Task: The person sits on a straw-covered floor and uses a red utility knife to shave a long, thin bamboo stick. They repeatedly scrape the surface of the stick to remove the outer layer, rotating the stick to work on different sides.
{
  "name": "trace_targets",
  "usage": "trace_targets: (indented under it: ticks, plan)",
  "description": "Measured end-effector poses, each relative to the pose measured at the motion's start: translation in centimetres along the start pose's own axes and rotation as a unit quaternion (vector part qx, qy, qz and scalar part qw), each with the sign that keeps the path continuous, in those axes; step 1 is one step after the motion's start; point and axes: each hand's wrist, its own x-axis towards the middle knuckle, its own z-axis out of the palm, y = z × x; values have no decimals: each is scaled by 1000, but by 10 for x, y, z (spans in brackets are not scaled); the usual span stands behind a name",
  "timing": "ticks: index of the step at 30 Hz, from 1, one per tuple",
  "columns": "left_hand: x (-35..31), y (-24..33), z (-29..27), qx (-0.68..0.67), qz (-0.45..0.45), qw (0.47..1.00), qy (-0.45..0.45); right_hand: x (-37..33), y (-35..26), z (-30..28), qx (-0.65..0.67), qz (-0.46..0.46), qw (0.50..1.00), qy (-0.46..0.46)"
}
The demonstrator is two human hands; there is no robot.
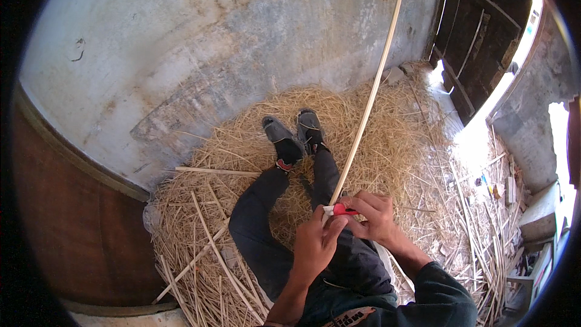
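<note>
A long, pale bamboo strip (371,98) slants from my lap up past the top edge of the view. My left hand (316,243) is closed around its lower end, with the thumb pointing toward my other hand. A small red and white piece (344,209) sits at that end, between my two hands. My right hand (374,215) pinches the red part, its fingers bent. Whether this piece is a wrap, tape or a tool I cannot tell. Below my fists, the strip's very end is hidden by my hands.
My dark-trousered legs stretch ahead, with dark shoes (282,132) on heaped straw shavings (369,157). Loose bamboo strips (212,248) lie at left, more at right. A stained wall (242,42) stands ahead, a brown panel (72,206) at left, a dark plank door (478,30) at far right.
</note>
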Motion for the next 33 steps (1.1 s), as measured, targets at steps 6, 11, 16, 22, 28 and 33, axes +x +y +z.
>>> trace_targets:
  ticks: [6, 11, 16, 22, 28, 33]
  plan:
    - [2, 2, 7, 82, 27, 995, 45, 3, 1, 0, -46, -18, 999, 2]
    - [-1, -2, 3, 131, 27, 990, 33, 0, 4, 2, -51, -3, 999, 5]
    - [-2, -5, 1, 150, 22, 988, 31, 5, 1, 2, -54, -9, 998, 15]
    - [-12, -9, 4, 180, -1, 983, 26, 17, 15, -8, -54, 35, 996, 59]
    - [-25, -21, 6, 168, -43, 985, -1, 23, 37, -15, -59, 79, 993, 68]
    - [-43, -40, 7, 182, -47, 982, -8, 44, 72, -26, -66, 126, 985, 100]
